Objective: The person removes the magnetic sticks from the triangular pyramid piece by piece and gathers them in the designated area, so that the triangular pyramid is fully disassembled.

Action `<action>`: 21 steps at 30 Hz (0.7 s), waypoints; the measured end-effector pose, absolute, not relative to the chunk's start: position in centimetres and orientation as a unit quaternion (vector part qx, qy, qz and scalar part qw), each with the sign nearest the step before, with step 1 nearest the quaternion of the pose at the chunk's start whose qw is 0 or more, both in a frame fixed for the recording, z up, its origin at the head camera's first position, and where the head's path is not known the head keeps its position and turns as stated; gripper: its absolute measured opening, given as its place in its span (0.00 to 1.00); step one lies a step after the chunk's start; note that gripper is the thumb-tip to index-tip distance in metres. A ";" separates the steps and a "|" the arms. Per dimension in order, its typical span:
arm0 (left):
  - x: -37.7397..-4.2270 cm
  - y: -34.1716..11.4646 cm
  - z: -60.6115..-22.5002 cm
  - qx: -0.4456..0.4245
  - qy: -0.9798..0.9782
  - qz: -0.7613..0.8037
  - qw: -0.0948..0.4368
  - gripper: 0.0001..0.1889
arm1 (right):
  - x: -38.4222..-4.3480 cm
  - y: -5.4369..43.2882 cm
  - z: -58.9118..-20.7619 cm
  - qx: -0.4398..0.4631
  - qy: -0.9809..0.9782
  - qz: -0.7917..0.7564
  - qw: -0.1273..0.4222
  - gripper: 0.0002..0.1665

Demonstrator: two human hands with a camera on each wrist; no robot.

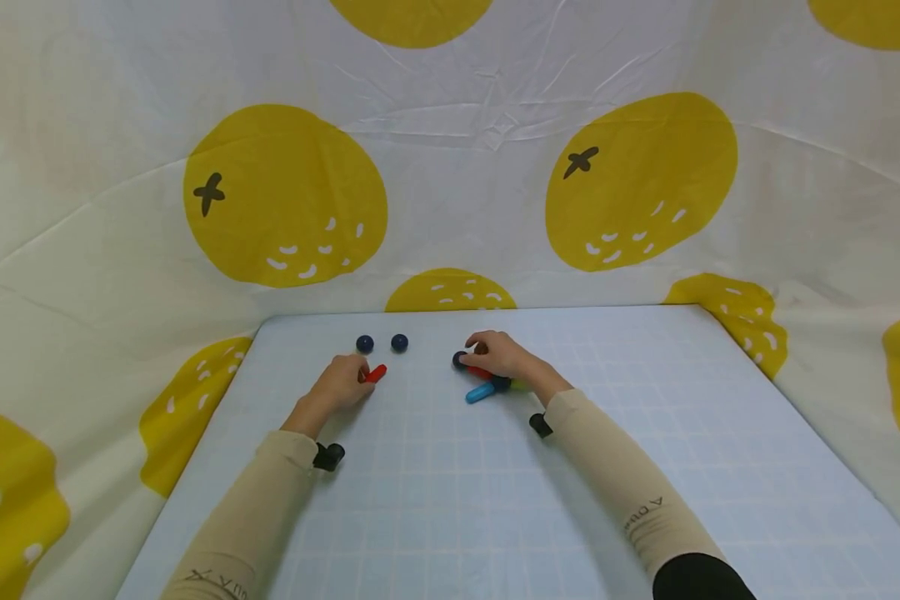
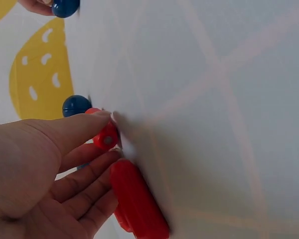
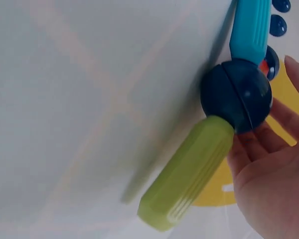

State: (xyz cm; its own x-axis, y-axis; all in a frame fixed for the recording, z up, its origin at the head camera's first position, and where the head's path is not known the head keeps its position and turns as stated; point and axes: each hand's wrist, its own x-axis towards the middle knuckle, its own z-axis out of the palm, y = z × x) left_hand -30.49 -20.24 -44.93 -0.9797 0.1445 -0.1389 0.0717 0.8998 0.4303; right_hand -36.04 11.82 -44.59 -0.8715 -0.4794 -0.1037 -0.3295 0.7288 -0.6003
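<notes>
My left hand [image 1: 340,382] pinches a short red rod [image 1: 376,374] between thumb and fingers. In the left wrist view, the end of this red rod [image 2: 107,138] shows below the thumb, and another red piece [image 2: 139,201] lies beside the lower fingers. Across from it, my right hand [image 1: 498,354] grips a dark blue ball [image 1: 460,361] at one end of a red rod [image 1: 480,372]. Close under that hand, a second dark blue ball [image 3: 236,94] joins a light blue rod [image 3: 250,30] and a lime green rod [image 3: 187,174].
Two loose dark blue balls, a left one [image 1: 364,343] and a right one [image 1: 399,342], sit on the white table [image 1: 435,500] beyond my left hand. A white cloth with yellow fruit prints [image 1: 465,192] hangs behind the table's far edge.
</notes>
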 end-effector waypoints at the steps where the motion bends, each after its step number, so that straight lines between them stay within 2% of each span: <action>1: -30.4 -20.3 -44.9 0.056 0.971 0.217 0.083 0.14 | -35.9 12.0 -44.5 -0.219 0.921 -0.295 0.127 0.28; 8: -30.0 -20.0 -44.0 0.045 0.974 0.214 0.062 0.18 | -34.9 13.4 -43.5 -0.233 0.922 -0.283 0.125 0.26; 14: -29.5 -18.4 -43.5 0.139 0.962 0.236 0.013 0.20 | -33.8 13.9 -43.4 -0.241 0.924 -0.269 0.125 0.22; 21: -29.3 -14.4 -44.1 0.142 0.942 0.296 0.064 0.22 | -33.8 13.2 -44.5 -0.233 0.926 -0.275 0.110 0.17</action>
State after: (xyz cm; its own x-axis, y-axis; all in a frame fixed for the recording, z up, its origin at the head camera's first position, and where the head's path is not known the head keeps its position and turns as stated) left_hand -29.35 -14.39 -44.10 -0.9515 0.3054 -0.0374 0.2293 0.7847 0.5759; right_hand -33.80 13.24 -44.50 -0.8668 -0.4929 -0.0762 -0.3716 0.7401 -0.5605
